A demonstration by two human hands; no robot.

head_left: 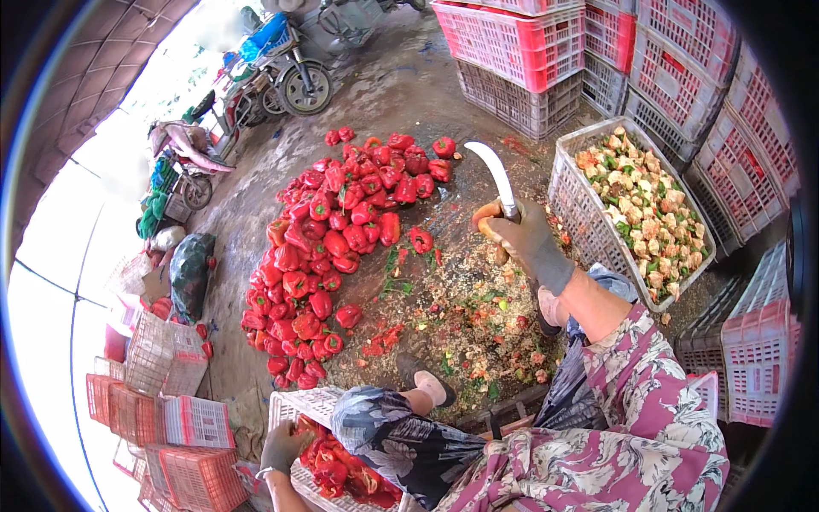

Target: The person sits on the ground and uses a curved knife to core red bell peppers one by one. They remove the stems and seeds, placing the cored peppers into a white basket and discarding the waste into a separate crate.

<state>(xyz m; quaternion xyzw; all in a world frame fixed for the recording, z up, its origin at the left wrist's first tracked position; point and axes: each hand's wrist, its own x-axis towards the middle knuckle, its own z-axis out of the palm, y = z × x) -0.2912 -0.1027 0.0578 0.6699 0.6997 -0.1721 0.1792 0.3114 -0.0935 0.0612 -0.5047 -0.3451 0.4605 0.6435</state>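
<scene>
1. Right hand [527, 243], gloved: fingers clamped around the handle of a curved knife [497, 177], blade pointing up and away.
2. Left hand [281, 445], gloved: fingers curled over the rim of a white crate [294, 405] of red peppers [341, 469].
3. A pile of red bell peppers [333, 247] lies on the floor, beyond both hands.
4. A grey crate of pepper cores [648, 209] stands just right of the knife hand.
</scene>
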